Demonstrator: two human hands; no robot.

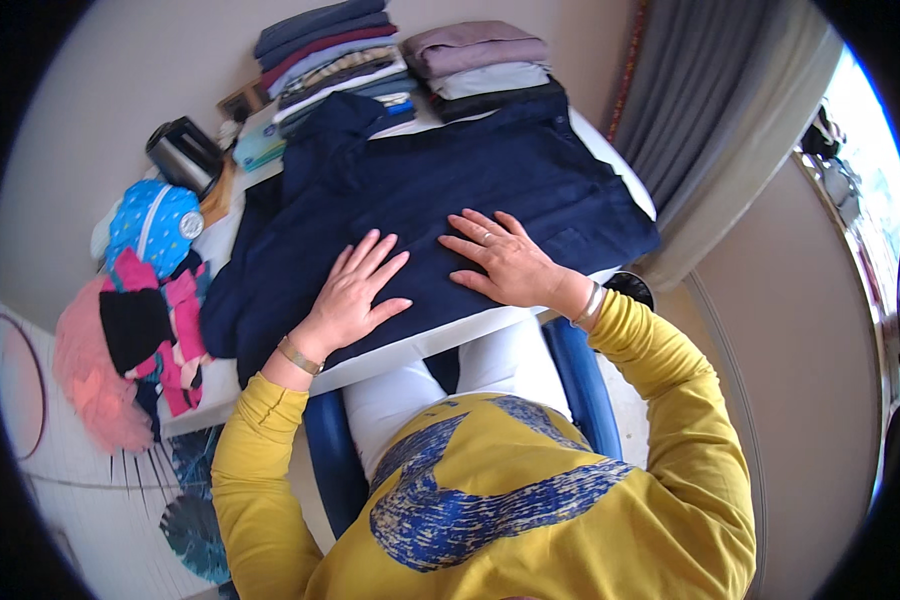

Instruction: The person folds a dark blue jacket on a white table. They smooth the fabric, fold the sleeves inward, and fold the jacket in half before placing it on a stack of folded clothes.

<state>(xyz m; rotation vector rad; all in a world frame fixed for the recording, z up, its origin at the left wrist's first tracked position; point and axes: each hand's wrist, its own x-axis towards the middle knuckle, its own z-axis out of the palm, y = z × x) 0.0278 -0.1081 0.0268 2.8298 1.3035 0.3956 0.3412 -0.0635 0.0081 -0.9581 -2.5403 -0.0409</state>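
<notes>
A dark navy shirt [435, 180] lies spread over the white table [420, 346] before me, its sleeve reaching down the left side. My left hand [356, 292] rests palm down on the cloth near the front edge, fingers apart and holding nothing. To its right, my right hand [506, 259] also presses flat on the shirt with spread fingers and wears a ring. A small gap of fabric shows between the two hands. Buttons are visible at the shirt's upper right corner.
Behind the shirt stand one stack of folded clothes [330, 60] and another folded stack [480, 56]. At left are an electric kettle [187, 157], a blue patterned pouch [154, 225], pink and black garments [135, 322] and pink tulle [94, 360]. Grey curtains [690, 97] hang at right.
</notes>
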